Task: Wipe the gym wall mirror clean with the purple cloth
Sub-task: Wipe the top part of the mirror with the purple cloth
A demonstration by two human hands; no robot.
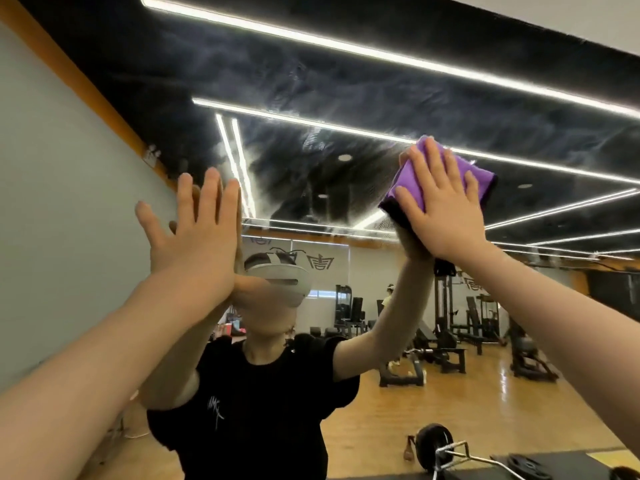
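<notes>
R hand [446, 216] is pressing purple cloth [408, 183] flat on mirror [346, 81], grip open, fingers spread. L hand [197, 237] is resting open-palmed on glass.

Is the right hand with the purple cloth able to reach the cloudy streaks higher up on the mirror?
Probably only partly. The right hand presses the purple cloth flat on the mirror with the arm already stretched upward; nothing blocks the glass, but the topmost smears look beyond it.

Gym, weight machines [446, 327] (mirrored), barbell [446, 448]
</notes>
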